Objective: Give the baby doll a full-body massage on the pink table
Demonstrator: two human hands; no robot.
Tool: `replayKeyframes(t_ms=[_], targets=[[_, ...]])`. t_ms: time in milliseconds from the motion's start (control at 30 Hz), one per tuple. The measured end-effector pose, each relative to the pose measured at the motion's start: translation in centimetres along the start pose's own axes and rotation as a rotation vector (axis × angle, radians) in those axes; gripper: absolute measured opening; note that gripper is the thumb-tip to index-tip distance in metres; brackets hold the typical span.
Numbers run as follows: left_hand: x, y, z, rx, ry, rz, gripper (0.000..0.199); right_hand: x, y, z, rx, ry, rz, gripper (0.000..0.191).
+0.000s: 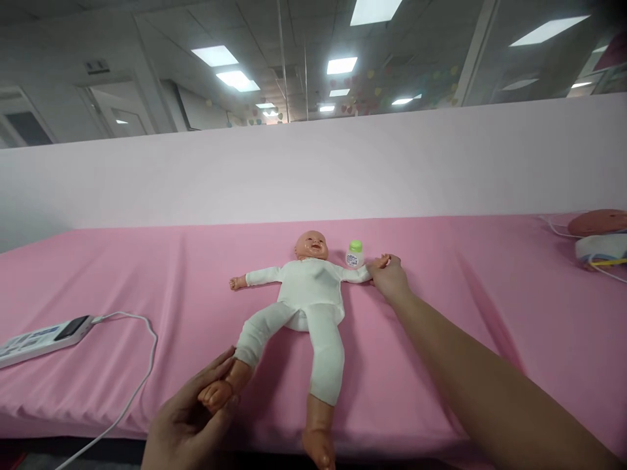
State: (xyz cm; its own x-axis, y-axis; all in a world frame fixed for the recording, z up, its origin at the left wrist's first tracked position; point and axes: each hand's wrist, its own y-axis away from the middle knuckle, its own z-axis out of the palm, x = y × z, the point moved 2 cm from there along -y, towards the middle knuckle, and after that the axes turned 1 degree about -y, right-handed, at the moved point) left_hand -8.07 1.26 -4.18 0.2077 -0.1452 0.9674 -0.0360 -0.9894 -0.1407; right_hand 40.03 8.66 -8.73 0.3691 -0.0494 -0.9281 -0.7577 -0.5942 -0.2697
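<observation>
A baby doll [313, 287] in a white cloth suit lies on its back on the pink sheet, head toward the white wall and arms spread. Its bare foot and ankle on the left side of the view are gripped by my left hand [193, 411], fingers behind and thumb in front. Across the doll, my right hand [390, 277] is closed round the doll's hand at the end of its outstretched sleeve. A small jar [354, 253] with a green lid stands by the doll's shoulder, close to my right hand. The doll's other foot hangs near the front edge.
At left lies a white power strip [46, 341] with a white cable [153, 339] running over the front edge. Another doll-like object [598, 222] and a white item [602, 248] rest at far right. A white wall [313, 173] with glass above bounds the back.
</observation>
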Motion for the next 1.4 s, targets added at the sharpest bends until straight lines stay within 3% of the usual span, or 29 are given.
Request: replayKeyframes(t_ms=[167, 333, 467, 600, 700, 900, 1167, 1300, 1400], targets=[[1.3, -0.7, 1.7, 0.024, 0.117, 0.016, 0.064, -4.6, 3.7, 0.6, -0.035, 0.15, -0.243, 0.069], [4.0, -4.7, 4.6, -0.243, 0.095, 0.202, 0.064, -8.6, 7.9, 2.1, -0.272, 0.266, -0.678, 0.045], [4.8, -7.9, 7.3, -0.315, 0.025, 0.292, 0.058, -9.7, 9.5, 3.2, -0.479, 0.372, -0.983, 0.032], [3.6, -9.1, 9.6, -0.446, 0.027, 0.255, 0.066, -9.6, 9.4, 3.6, -0.491, 0.451, -1.054, 0.034], [2.7, -8.9, 10.0, -0.485, 0.028, 0.213, 0.074, -9.5, 9.2, 3.8, -0.496, 0.448, -1.062, 0.035], [2.7, -6.5, 7.6, -0.406, 0.049, 0.185, 0.072, -9.0, 8.3, 3.3, -0.462, 0.391, -0.941, 0.032], [1.2, -0.5, 1.5, -0.176, 0.004, 0.028, 0.067, -5.4, 2.7, -0.8, -0.07, 0.186, -0.27, 0.058], [-0.4, -0.4, -0.3, -0.238, -0.07, 0.006, 0.064, -2.5, 0.0, -1.8, -0.064, 0.293, 0.112, 0.072], [-1.3, -1.0, -0.9, -0.315, -0.102, -0.002, 0.064, -1.7, -0.5, -1.8, -0.115, 0.369, 0.192, 0.077]])
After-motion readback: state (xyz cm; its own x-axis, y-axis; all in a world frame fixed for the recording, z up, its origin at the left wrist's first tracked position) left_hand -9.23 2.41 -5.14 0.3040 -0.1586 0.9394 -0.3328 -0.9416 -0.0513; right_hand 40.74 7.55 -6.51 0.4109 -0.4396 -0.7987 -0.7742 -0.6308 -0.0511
